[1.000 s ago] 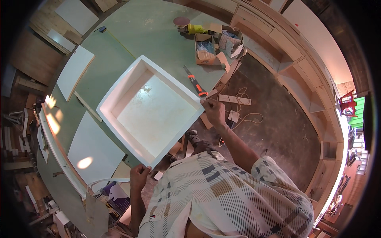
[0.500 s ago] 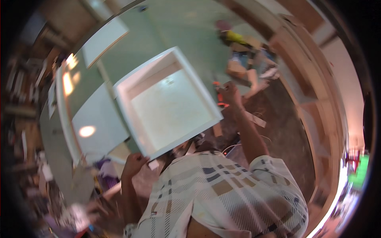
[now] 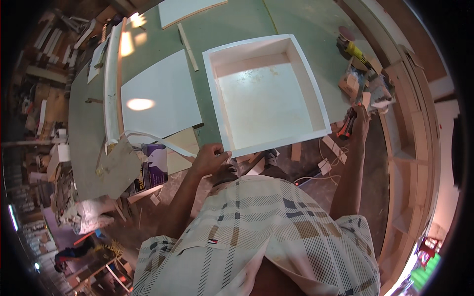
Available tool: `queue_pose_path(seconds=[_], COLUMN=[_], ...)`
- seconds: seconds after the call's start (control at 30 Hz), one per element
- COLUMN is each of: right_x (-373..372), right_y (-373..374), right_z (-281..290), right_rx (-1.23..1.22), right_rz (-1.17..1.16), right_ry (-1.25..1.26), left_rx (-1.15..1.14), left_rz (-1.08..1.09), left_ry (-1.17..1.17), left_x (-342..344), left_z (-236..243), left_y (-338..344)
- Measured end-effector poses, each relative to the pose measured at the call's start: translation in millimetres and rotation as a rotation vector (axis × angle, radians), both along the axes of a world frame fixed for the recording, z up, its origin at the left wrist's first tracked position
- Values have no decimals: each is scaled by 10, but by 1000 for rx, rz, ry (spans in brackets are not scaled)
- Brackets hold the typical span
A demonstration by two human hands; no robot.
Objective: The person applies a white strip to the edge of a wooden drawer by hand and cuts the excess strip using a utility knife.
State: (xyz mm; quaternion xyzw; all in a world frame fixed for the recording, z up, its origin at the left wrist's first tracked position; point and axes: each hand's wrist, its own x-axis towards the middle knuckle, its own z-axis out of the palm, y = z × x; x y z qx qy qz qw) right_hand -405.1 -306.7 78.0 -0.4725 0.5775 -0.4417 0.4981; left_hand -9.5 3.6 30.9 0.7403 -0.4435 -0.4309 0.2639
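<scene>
A shallow white box, open at the top like a drawer, rests on the green worktop with its near edge towards me. My left hand is closed at the box's near left corner, the fingers pressed against its rim. Off to the right, apart from the box, my right hand is wrapped round a hand tool with a red-and-black handle. Its working end is partly hidden, so its exact kind is unclear.
White panels lie left of the box, beside a thin wooden strip. A yellow-green angle grinder and a pile of scraps are at the right. Wooden shelving borders that side; a purple box stands at lower left.
The whole view has shifted, so box and worktop sit further right and higher. My right hand has moved away from the box's right side with the tool. My left hand stays at the corner.
</scene>
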Motion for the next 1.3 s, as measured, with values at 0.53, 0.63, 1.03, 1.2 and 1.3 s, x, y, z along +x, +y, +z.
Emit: queue_pose_path(seconds=[0.53,0.63,1.03,1.2,1.3], right_x=[2005,2103,2281,2283,2213], right_y=[2727,2775,2862,2869,2866], right_z=[270,302,487,509,359], right_rx=[-67,74,161,100,5], right_rz=[736,705,766,874,876], right_ry=[765,771,918,1006,1041], left_rx=[-207,-242,-262,-258,-235], left_rz=[-47,-4,-8,10,58], left_ry=[196,235,216,186,200], left_x=[64,59,59,31,-22], left_z=[-111,-202,-301,-264,-253], left_y=[-87,-100,-128,-116,-113])
